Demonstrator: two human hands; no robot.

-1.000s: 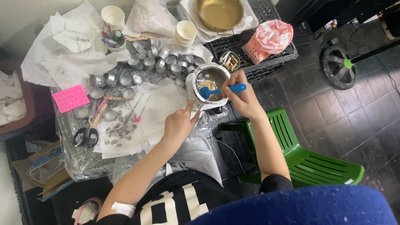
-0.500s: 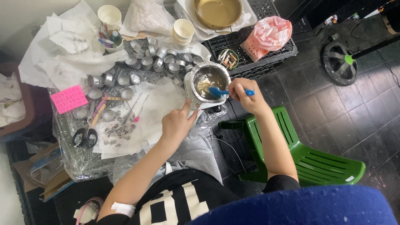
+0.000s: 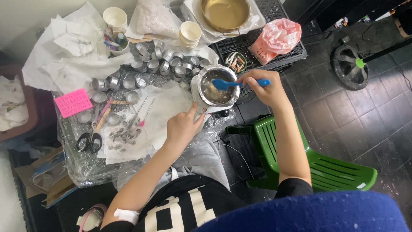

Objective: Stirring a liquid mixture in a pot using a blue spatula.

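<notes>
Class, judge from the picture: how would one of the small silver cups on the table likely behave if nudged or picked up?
The small silver cups look thin-walled and empty, so probably light and easily dented. Low and wide, they would likely slide rather than tip. Crowded together, one nudged would probably knock its neighbours.

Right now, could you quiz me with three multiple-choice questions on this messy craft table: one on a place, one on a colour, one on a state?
1. Where is the green chair?
A on the table
B on the floor, right of the table
C behind the wall

2. What colour is the spatula?
A blue
B red
C yellow

3. How is the right hand?
A empty
B flat on the table
C closed on the spatula

Answers: B, it stands on dark tiles; A, its blade in the pot is blue; C, fingers wrap its handle.
</notes>
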